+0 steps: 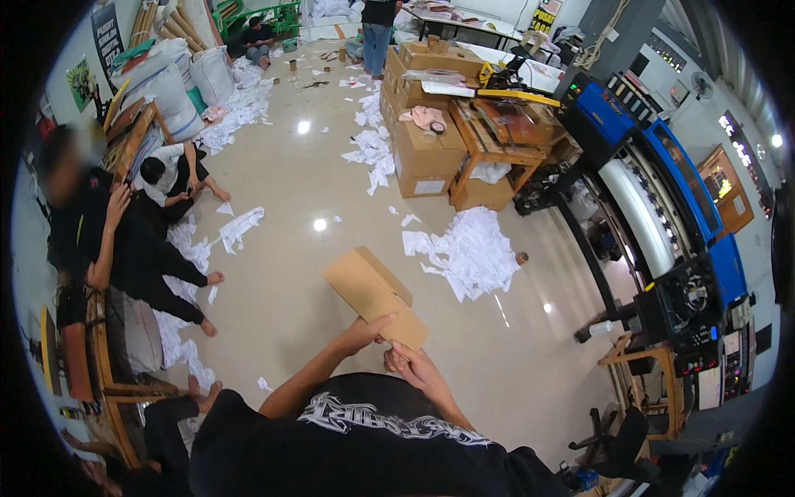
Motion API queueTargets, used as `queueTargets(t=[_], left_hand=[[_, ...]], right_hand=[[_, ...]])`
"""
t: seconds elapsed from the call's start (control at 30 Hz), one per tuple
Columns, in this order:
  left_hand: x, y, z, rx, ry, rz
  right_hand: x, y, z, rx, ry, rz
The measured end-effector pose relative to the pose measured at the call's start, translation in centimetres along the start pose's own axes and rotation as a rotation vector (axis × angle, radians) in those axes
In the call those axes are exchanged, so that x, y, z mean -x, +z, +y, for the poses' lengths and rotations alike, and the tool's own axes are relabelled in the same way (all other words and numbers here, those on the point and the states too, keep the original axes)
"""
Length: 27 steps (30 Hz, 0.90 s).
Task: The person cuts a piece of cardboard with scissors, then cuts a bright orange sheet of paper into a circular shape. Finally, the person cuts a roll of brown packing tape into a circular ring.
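A folded piece of plain brown cardboard (364, 290) is held out in front of my body, above the floor, angled from upper left to lower right, with a flap along its upper right side. My left hand (368, 330) grips its lower left edge, thumb lying over the surface. My right hand (406, 369) is closed on the lower right end, thumb at the edge and fingers curled beneath. The back of the cardboard and some fingertips are hidden.
Co-workers sit along the left (170, 178) and stand at the back (377, 41). White scrap piles (468, 253) lie on the tiled floor (298, 199). Stacked boxes (426, 153) and a wooden table (505, 153) are ahead right; a large printer (638, 207) and black chair (625, 447) line the right.
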<state>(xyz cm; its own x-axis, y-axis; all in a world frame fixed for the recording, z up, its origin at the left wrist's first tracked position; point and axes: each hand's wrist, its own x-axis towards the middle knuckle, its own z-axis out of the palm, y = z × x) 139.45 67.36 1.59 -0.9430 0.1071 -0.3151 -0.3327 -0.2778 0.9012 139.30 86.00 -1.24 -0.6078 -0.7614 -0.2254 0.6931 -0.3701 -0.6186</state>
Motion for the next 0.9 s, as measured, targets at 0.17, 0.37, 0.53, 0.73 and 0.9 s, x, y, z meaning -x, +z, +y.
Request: queueTargets(t=[0.17,0.37,0.53,0.73,0.9], left_hand=[[-10.3,-4.9,2.3,0.103,0.044,0.094],[-20.8,-11.2,8.5,0.11,0.09,0.356],[-25.1,-19.4,15.3,0.05,0.06,0.52],[-27.5,-28.8,18.2,-0.153,0.096,0.85],[-38.2,-36.8,25.8,-0.572,0.283,0.867]], right_hand=[[-10.4,-2.4,-6.6,0.088,0.02,-0.031],[-26.2,-6.1,-15.9,0.319,0.225,-0.015],[-42.7,-5.0,-24.0,0.709,0.259,-0.252],[-61.4,-4.6,-31.2,1.396,0.355,-0.538],[-75.7,-5.8,-32.9,1.762,0.249,-0.889]])
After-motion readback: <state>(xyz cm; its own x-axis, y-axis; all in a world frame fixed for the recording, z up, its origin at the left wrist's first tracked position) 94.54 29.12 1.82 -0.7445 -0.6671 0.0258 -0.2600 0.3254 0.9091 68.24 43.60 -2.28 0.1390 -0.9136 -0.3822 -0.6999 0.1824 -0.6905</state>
